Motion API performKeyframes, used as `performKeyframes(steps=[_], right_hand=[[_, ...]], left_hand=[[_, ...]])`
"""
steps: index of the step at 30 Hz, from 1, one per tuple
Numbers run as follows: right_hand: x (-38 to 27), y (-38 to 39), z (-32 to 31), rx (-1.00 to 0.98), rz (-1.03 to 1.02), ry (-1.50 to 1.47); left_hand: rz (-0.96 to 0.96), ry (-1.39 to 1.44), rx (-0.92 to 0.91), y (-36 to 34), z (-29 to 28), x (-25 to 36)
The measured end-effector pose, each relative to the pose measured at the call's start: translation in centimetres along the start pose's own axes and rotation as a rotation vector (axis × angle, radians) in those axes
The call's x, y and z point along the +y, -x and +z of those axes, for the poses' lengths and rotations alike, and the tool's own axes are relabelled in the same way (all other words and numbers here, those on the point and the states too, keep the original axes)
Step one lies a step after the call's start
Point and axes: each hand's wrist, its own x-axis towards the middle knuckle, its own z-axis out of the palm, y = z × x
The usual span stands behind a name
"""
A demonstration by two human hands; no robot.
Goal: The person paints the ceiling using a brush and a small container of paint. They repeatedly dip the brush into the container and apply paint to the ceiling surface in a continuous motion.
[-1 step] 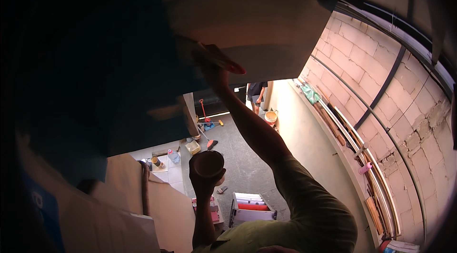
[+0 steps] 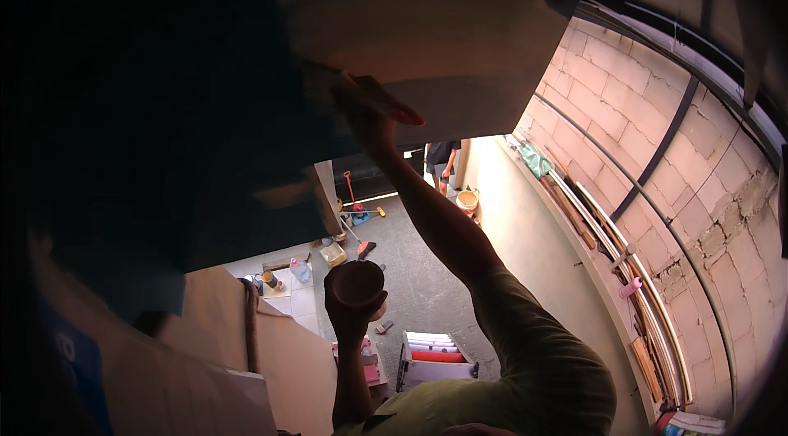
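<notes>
My right hand point(image 2: 371, 120) is raised overhead, its fingers closed round a paintbrush point(image 2: 400, 112) with a reddish handle end. The brush's far end lies in shadow at the border between dark teal paint point(image 2: 205, 108) and the paler, unpainted-looking part of a broad overhead panel point(image 2: 468, 34). Whether the bristles touch the panel, I cannot tell. Lower down, my left hand point(image 2: 346, 317) is wrapped round a round cup-like container point(image 2: 359, 283), held upright below the panel. Its contents look brownish and dim.
Far below is a grey floor point(image 2: 419, 247) with a broom point(image 2: 365, 249), a bucket point(image 2: 467, 201) and a water bottle point(image 2: 300, 270). A stepladder point(image 2: 435, 358) stands beneath me. Another person point(image 2: 442, 164) stands at the back. Pipes and wood strips point(image 2: 611, 251) lie along the block wall point(image 2: 657, 132).
</notes>
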Motion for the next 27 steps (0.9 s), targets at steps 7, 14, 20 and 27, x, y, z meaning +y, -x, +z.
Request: performKeyframes(steps=[7, 14, 20, 27], right_hand=[[7.1, -2.7, -22.0, 0.18, 0.133, 0.216], [7.2, -3.0, -39.6, 0.362, 0.264, 0.325], [3.5, -1.7, -27.8, 0.243, 0.307, 0.174], [-2.1, 2.7, -5.2, -0.038, 0.279, -0.216]], left_hand=[[0.014, -0.055, 0.0, -0.5, 0.3, 1.3], [0.024, -0.05, -0.057, -0.1, 1.1, 1.3], [0.071, -0.059, -0.052, 0.6, 1.3, 1.7], [0.043, -0.164, -0.03, 1.5, 0.2, 2.0]])
